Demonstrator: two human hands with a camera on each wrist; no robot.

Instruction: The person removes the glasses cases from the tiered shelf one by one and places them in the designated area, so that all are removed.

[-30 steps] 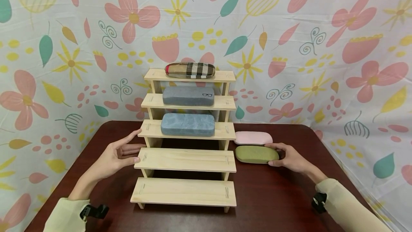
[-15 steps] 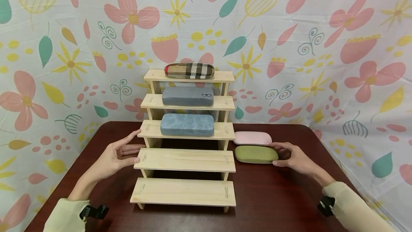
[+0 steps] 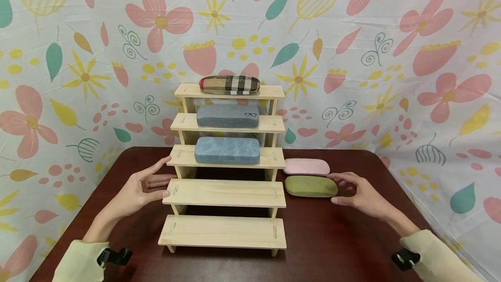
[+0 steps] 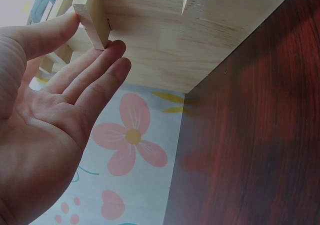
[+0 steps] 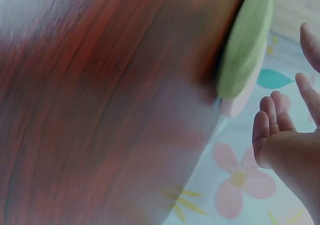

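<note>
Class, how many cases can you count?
5 visible: plaid case on the top shelf, grey case on the second, blue case on the third, pink case and green case on the table.

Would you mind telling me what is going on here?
A person's left hand touches the side of a wooden stand. The right hand holds nothing, beside a green case lying next to a pink case on the table. A plaid case, grey case and blue case lie on the top three steps.

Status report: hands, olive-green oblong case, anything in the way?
Left hand touching pale wooden stepped rack. Right hand empty, beside olive-green oblong case. Pink oblong case just behind it; nothing seen blocking.
</note>
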